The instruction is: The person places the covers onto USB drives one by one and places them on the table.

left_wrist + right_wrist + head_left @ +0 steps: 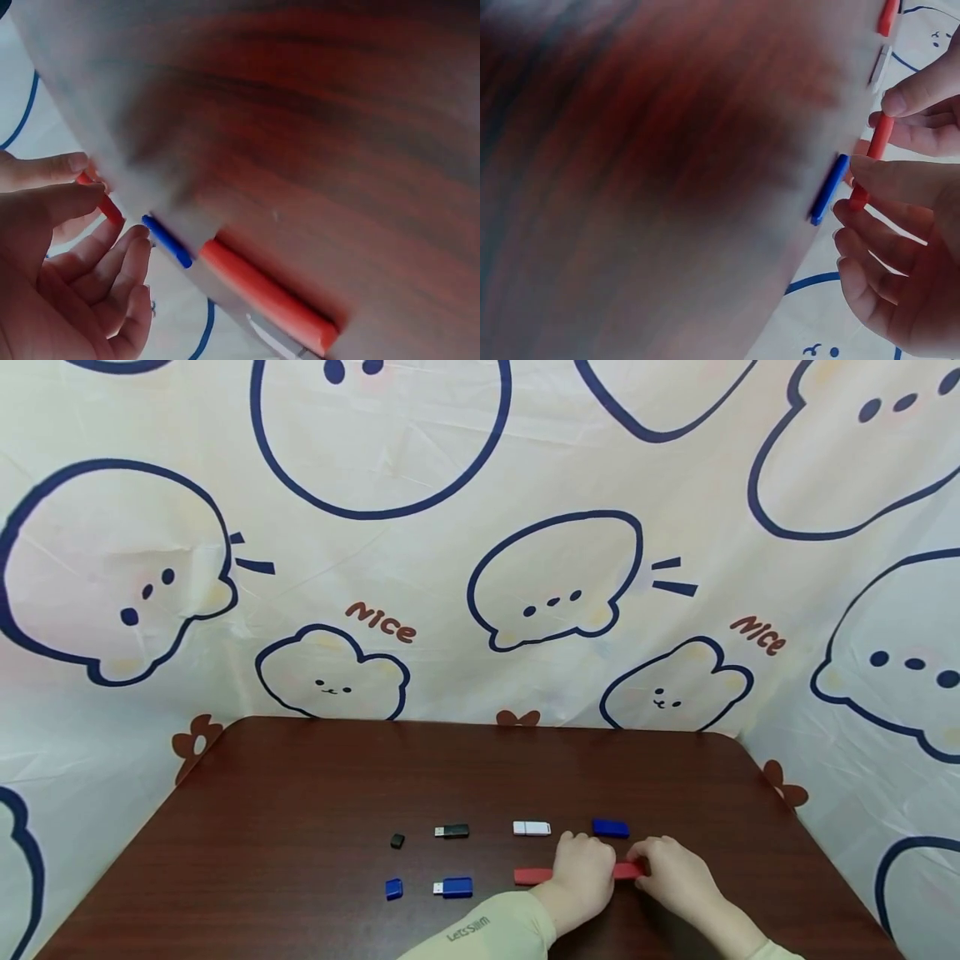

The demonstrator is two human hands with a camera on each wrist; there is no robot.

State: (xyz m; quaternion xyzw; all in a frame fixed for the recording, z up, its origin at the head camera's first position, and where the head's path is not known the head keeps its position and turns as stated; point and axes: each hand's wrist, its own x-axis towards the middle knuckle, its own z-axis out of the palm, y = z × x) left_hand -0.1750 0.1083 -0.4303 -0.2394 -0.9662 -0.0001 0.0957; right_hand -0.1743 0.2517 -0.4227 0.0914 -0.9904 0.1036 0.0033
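Backdrop: pale cloth (pixel 435 560), printed with blue-outlined cartoon figures and the word "Nice" 2 times.
Surface: dark brown table (pixel 300 785), wood-grained.
Held piece: 1 red piece (pixel 628 871), between the 2 hands, near side of the table; contact with the tabletop cannot be told.
Left hand: 1 hand (pixel 583 872), thumb and forefinger pinching the held piece's left end; remaining fingers loosely bent.
Right hand: 1 hand (pixel 675 872), thumb and forefinger pinching its right end; remaining fingers bent, slightly apart.
Sleeve: pale green (pixel 487 931), dark lettering, left arm.
Red stick: 1 (pixel 532 877), lying on the table just left of the left hand.
Back row, left to right: 1 black cap (pixel 397 841); 1 black USB stick (pixel 454 832), plug bare; 1 white stick (pixel 532 828); 1 blue stick (pixel 611 828), just beyond the held piece.
Front row, left: 1 blue cap (pixel 393 888); 1 blue USB stick (pixel 457 887), plug bare, just right of that cap.
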